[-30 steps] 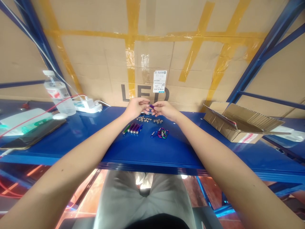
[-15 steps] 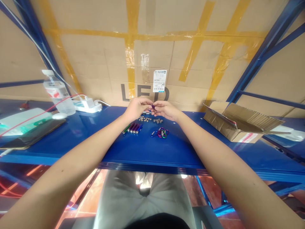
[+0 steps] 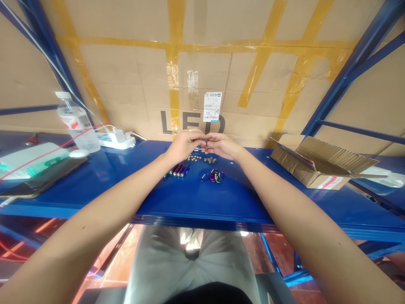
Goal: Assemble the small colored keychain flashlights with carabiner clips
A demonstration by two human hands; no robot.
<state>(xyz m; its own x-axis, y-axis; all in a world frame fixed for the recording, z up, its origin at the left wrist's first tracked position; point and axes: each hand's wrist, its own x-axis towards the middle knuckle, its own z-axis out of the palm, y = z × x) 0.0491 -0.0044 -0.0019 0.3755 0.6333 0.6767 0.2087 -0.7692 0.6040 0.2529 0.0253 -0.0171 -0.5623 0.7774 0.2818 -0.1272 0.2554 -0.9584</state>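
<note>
My left hand (image 3: 185, 145) and my right hand (image 3: 223, 146) meet above the far part of the blue table (image 3: 202, 200). Their fingertips pinch together around a small dark purple piece, now almost wholly hidden by the fingers. Just beneath them lies a silvery metal part (image 3: 198, 149), partly covered. Small metal fittings lie in two loose groups, a brassy one (image 3: 193, 158) and a silver one (image 3: 210, 160). Several coloured metal tubes (image 3: 179, 170), purple and blue, lie side by side below my left hand. Coloured carabiners (image 3: 214, 176) are heaped to their right.
An open cardboard box (image 3: 316, 169) stands at the right. On the left are a water bottle (image 3: 77, 122), a power strip (image 3: 118, 141), a dark tablet-like slab (image 3: 47, 179) and a red cable (image 3: 68, 143). A large taped carton (image 3: 136, 88) rises behind the table.
My left hand has shifted slightly right and turned over the pinched piece, hiding its purple surface. It covers more of the tubes' left end. My right hand stays nearly in place.
</note>
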